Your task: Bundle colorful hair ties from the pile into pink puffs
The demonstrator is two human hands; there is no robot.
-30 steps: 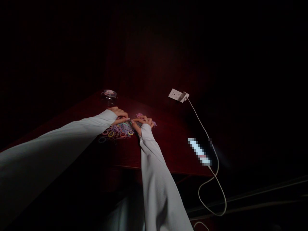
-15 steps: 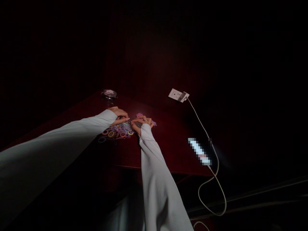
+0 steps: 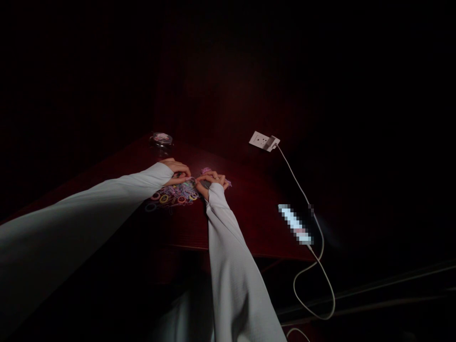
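Observation:
A pile of small colourful bands and rings, which look like hair ties, lies on the dark red table. Over its far right part, my left hand has thumb and fingers closed in a pinch. Just to the right, my right hand is also pinched, its fingertips close to those of the left. Whatever is between the fingers is too small and dim to name. Beyond my right hand sits a smaller bunch of pink and purple bands, partly hidden by it.
A round clear container with a lid stands at the back left of the table. On the right, a blurred-out phone is joined by a white cable to a charger in a wall socket. The surroundings are very dark.
My fingertips have shifted very slightly; both hands stay in nearly the same place over the pile. Nothing else has visibly moved.

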